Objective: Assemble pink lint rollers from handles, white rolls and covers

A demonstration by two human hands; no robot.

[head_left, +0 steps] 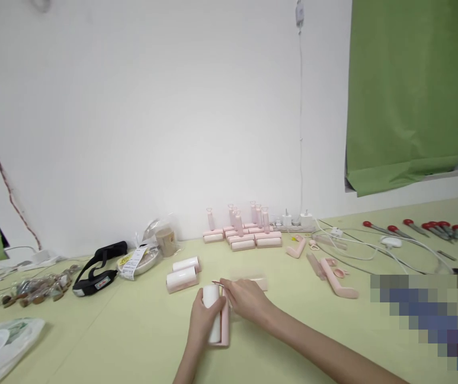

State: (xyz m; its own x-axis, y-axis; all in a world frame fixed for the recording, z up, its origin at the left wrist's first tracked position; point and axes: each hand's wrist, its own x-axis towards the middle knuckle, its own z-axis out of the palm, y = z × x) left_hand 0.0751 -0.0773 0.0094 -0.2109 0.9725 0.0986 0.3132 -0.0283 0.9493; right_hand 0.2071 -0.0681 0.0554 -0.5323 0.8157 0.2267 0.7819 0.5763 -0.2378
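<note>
My left hand (200, 321) is wrapped round a lint roller (211, 296) with a white sheet roll and a pink cover, held upright just above or on the table. My right hand (249, 300) pinches a thin, pointed tool (218, 284) across the roller's top end; its exact kind is too small to make out. Behind the right hand lies a clear pinkish plastic cover (260, 282), partly hidden. To the left of the hands lie white sheet rolls with pink bands, one in front (182, 279) and one behind (187, 264).
Several pink lint rollers with upright handles (249, 237) stand by the wall. Pink handle parts (338, 282) lie right. Cables, a power strip (293, 228) and red-ended tools (437, 228) are farther right. Leftward are a black strap (96, 272), a bagged package (141, 261) and small brownish items (39, 288).
</note>
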